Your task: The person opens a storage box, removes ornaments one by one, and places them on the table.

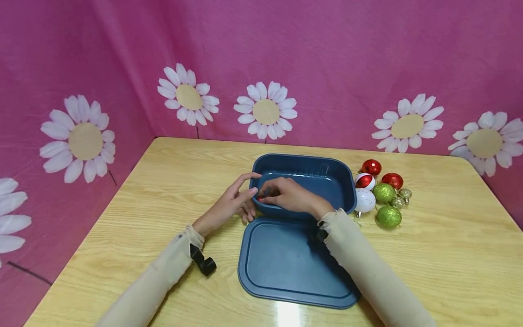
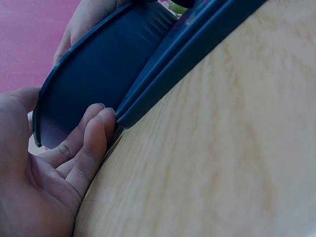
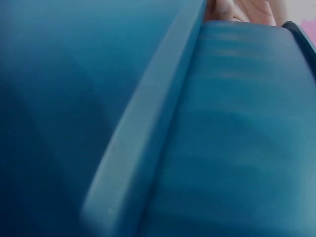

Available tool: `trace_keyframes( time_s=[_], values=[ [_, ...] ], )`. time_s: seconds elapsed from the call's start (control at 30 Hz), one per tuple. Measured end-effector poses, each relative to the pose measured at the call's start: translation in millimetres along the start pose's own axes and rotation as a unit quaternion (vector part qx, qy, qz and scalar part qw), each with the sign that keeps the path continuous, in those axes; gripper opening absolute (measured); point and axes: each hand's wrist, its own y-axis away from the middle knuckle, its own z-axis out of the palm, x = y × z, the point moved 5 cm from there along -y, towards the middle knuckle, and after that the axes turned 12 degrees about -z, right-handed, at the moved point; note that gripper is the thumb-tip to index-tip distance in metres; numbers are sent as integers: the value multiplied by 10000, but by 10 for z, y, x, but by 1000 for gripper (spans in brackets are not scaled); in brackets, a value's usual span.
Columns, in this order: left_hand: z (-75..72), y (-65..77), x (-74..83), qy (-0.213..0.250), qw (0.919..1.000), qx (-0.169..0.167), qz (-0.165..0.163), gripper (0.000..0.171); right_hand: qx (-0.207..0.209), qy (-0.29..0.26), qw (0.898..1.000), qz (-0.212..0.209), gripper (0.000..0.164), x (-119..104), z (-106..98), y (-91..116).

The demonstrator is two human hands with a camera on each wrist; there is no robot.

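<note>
A dark blue rectangular container (image 1: 327, 181) stands on the table with its hollow side up. At its left end my left hand (image 1: 230, 202) holds the rim, with thumb and index finger over the edge and the other fingers bent against the outer wall (image 2: 94, 74). My right hand (image 1: 288, 195) reaches over the near rim into the container's left part. Its fingertips pinch a small red object (image 1: 259, 198), mostly hidden by the fingers. The right wrist view shows mainly the container's near wall (image 3: 237, 123), with fingers of a hand (image 3: 247, 11) at the top.
A matching flat blue lid (image 1: 286, 261) lies in front of the container. Right of the container sit several baubles: red (image 1: 371, 167), red-and-white (image 1: 365, 181), white (image 1: 365, 200), green glitter (image 1: 388, 217) and small gold (image 1: 397, 202). A pink flowered cloth (image 1: 318, 72) hangs behind the wooden table (image 1: 449, 254).
</note>
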Motion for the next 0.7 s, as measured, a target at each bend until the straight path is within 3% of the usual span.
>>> trace_keyframes(
  time_s=[0.4, 0.7],
  values=[
    [-53, 33, -5, 36, 10000, 56, -27, 44, 291, 335, 9990, -17, 12, -40, 21, -57],
    [-8, 2, 10, 24, 10000, -43, -1, 47, 439, 471, 9979, -46, 12, -26, -8, 8]
  ],
)
